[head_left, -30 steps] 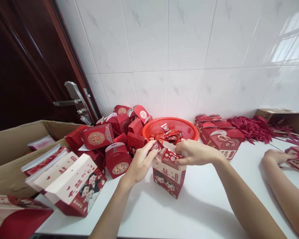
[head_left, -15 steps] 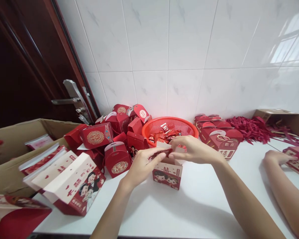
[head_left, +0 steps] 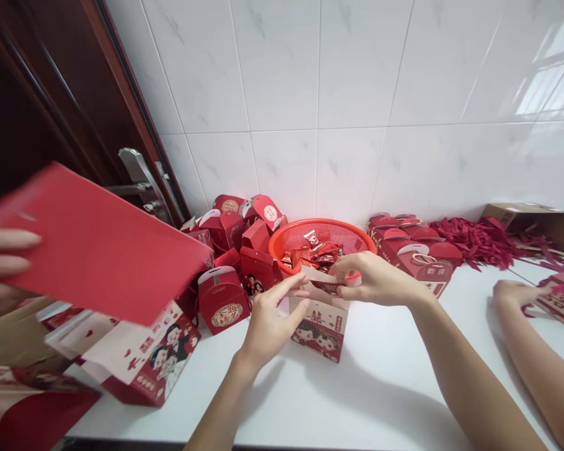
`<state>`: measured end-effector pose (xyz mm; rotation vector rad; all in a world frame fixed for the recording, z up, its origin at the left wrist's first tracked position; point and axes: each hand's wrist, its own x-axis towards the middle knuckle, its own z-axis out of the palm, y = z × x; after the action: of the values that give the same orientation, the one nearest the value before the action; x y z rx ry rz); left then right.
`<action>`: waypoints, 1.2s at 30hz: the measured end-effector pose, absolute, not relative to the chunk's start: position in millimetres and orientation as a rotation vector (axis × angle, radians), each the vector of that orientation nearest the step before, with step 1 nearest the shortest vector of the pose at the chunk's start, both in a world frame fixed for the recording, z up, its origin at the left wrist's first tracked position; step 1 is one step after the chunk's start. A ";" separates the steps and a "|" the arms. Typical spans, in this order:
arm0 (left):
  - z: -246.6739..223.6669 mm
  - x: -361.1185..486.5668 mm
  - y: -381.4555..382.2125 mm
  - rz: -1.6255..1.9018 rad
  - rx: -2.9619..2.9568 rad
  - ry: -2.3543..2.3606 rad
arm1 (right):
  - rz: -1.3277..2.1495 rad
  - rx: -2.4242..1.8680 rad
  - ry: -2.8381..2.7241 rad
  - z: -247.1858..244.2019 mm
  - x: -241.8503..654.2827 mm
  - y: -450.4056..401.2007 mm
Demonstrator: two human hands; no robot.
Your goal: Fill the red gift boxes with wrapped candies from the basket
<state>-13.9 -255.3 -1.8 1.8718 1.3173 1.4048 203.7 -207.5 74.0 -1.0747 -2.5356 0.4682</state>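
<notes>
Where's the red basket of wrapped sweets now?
In the head view, the red basket stands near the middle, before the tiled wall and behind the box at the person's right hand, with piled red boxes to its left and lined-up boxes right.

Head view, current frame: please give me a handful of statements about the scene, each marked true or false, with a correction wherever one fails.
1. Dark red ribbons lie to the right of the red basket. True.
2. The basket is filled with folded boxes. False: it holds small wrapped pieces.
3. At the left edge, another person's hand holds a flat red piece. True.
4. Both of the wearer's hands rest on the door handle. False: the left hand and right hand are at the near box, in front of the basket.
5. That box has a plain front. False: its front is printed.
</notes>
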 end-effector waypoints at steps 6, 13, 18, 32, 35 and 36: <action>-16.1 -12.3 -260.8 1.545 1.716 1.194 | 0.481 -1.137 -2.507 71.3 198.8 -205.9; -26.7 -9.2 -257.4 1.714 1.687 1.002 | 0.481 -1.141 -2.515 73.0 202.6 -205.5; -24.0 -10.2 -246.0 1.727 1.832 1.130 | 0.367 -1.198 -2.561 72.2 198.6 -207.1; -25.8 -4.6 -235.1 1.445 1.940 1.364 | 0.386 -0.955 -2.545 69.4 201.4 -208.8; -26.5 -3.6 -235.7 1.400 1.941 1.396 | 0.463 -0.867 -2.666 67.4 202.4 -208.3; -27.0 -4.0 -236.0 1.397 1.946 1.382 | 0.480 -0.860 -2.693 66.8 202.3 -207.8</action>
<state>-4.0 -236.0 -27.0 1.9458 1.3816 1.3967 202.3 -207.8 66.8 -0.8597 -2.6931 0.4802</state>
